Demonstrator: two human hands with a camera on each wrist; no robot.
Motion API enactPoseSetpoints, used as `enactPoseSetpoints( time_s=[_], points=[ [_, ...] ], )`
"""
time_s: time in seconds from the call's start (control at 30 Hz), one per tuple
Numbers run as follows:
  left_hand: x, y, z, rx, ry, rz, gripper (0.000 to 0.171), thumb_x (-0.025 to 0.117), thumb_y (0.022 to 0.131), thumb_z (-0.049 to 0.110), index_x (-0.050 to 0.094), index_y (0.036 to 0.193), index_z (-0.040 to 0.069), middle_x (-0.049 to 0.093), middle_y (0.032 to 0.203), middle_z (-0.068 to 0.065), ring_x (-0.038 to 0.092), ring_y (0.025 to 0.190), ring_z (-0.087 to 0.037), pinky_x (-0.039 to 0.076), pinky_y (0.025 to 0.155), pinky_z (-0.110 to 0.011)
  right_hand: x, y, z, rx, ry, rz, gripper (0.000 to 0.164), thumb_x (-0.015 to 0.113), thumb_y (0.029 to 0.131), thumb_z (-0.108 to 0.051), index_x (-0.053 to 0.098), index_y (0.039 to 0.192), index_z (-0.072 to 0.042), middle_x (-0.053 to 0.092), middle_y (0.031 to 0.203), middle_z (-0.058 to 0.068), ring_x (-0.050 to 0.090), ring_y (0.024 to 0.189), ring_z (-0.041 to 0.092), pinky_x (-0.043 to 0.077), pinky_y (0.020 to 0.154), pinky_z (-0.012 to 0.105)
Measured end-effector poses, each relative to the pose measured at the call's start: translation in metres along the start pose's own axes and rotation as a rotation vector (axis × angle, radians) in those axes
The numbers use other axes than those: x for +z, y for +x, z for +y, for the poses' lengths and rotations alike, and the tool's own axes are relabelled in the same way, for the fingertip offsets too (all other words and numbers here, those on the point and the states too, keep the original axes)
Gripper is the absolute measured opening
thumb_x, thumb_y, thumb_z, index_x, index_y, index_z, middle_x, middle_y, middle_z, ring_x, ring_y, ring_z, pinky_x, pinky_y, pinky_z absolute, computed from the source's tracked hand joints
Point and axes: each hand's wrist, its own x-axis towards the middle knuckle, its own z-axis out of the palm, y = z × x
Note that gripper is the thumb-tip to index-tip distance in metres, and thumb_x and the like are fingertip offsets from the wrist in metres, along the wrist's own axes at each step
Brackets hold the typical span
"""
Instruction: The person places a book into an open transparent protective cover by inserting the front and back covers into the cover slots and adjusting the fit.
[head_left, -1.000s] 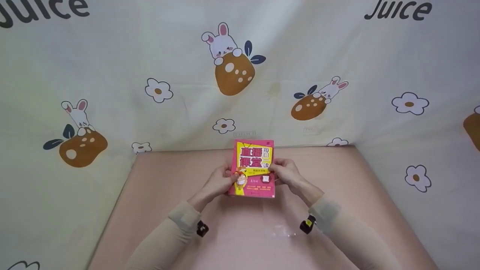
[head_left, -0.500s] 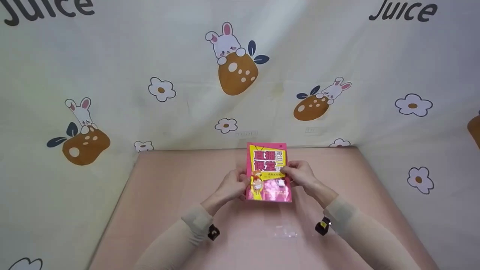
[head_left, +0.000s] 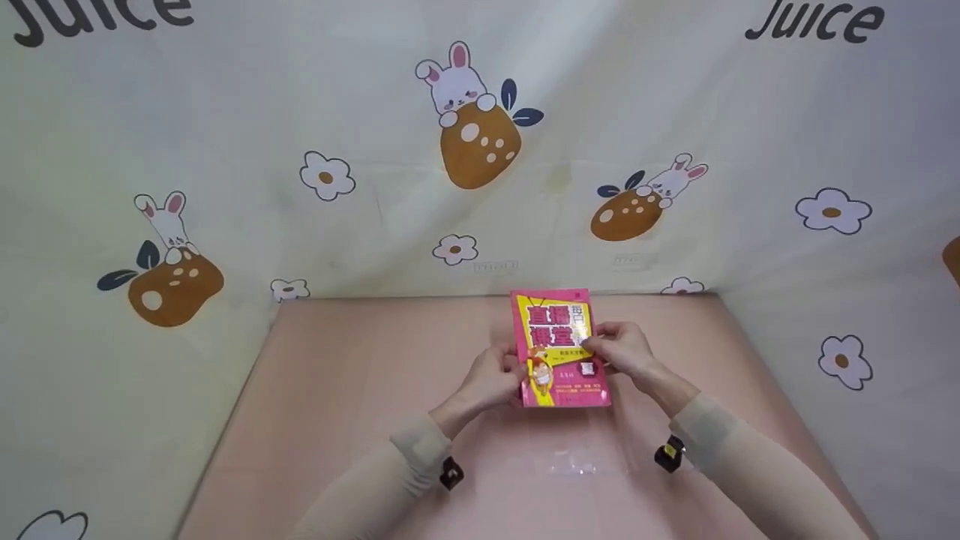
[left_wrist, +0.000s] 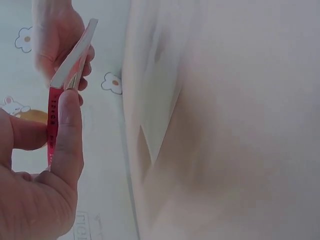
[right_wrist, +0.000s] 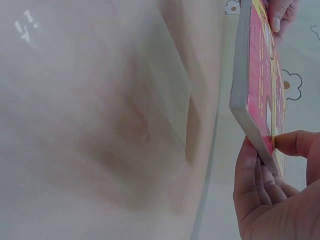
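A pink-and-yellow paperback book (head_left: 562, 382) is held up over the table, its front cover facing the head camera. My left hand (head_left: 487, 377) pinches its left side; in the left wrist view, the thumb and fingers of the left hand (left_wrist: 45, 185) close on the red spine (left_wrist: 53, 122). On the opposite side, my right hand (head_left: 628, 351) grips the book's right edge. The right wrist view has the right hand (right_wrist: 272, 200) with its thumb on the cover and its fingers curled behind. The grey-white page edges (right_wrist: 242, 75) face that camera, and the pages look closed together.
The pink table (head_left: 360, 375) has a glossy surface, with a pale reflection (right_wrist: 167, 75) below the book. A shiny patch (head_left: 574, 462) shows nearer the front. Behind the table hangs a white curtain (head_left: 360, 97) printed with rabbits and flowers. Each wrist bears a small black camera (head_left: 450, 474).
Both hands and the book have moved right and slightly toward the front edge, with the grip kept on both sides. The head view has also shifted a little.
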Motion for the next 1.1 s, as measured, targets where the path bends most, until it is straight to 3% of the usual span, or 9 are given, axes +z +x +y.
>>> enactPoseSetpoints(
  time_s=[0.33,0.73,1.1],
  points=[
    [0.026,0.004,0.001,-0.021,0.013,-0.008,0.039,0.069,0.109,0.014,0.062,0.145,-0.001,0.078,0.108,-0.011,0.080,0.084,-0.019,0.071,0.076,-0.045,-0.021,-0.004,0.016,0.048,-0.048,0.010,0.051,0.080,0.097,-0.022,0.069,0.138,0.006,0.083,0.110,0.013,0.075,0.081,0.013,0.070,0.073,0.034],
    [0.054,0.008,0.004,-0.066,0.044,-0.038,0.027,0.073,0.108,0.016,0.069,0.133,0.006,0.076,0.094,-0.005,0.072,0.065,-0.017,0.068,0.066,-0.042,-0.043,-0.009,0.036,0.078,-0.140,0.007,0.047,0.081,0.101,-0.031,0.073,0.130,0.004,0.079,0.109,0.012,0.073,0.083,0.013,0.069,0.073,0.032],
    [0.081,0.006,0.004,-0.060,0.036,-0.062,0.032,0.077,0.100,0.006,0.067,0.131,0.008,0.074,0.087,-0.005,0.070,0.061,-0.021,0.066,0.061,-0.041,-0.063,-0.013,0.053,0.125,-0.217,-0.020,0.048,0.082,0.100,-0.030,0.072,0.131,0.006,0.079,0.114,0.015,0.073,0.084,0.016,0.069,0.079,0.035]
  ],
)
